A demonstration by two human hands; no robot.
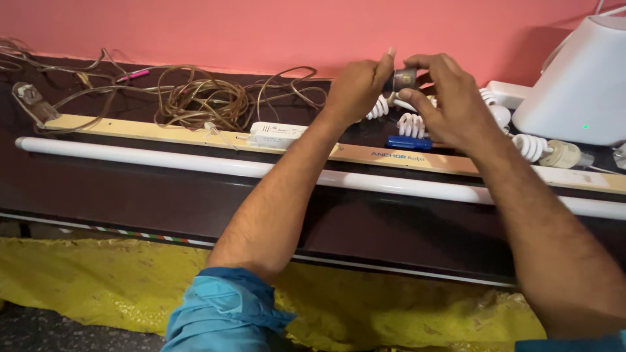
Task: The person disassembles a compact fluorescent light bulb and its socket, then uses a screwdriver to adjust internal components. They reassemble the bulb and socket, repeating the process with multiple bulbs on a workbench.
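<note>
Both hands are raised over the dark table (163, 195), pinching one small dark cylindrical part (404, 79) between them. My left hand (355, 88) grips its left end with fingertips. My right hand (450, 98) curls over its right end from above. Just below the hands lie white spiral lamps (409, 124) and a small blue object (408, 143). A long white fluorescent tube (163, 161) lies across the table in front of a cream-coloured tube fitting (150, 131).
A tangle of brownish wires (202, 98) lies at the back left near the pink wall. A white ballast box (277, 134) sits on the fitting. A white device with a green light (580, 78) stands at right, another spiral lamp (544, 150) beside it. Yellow sheeting (98, 280) covers the floor.
</note>
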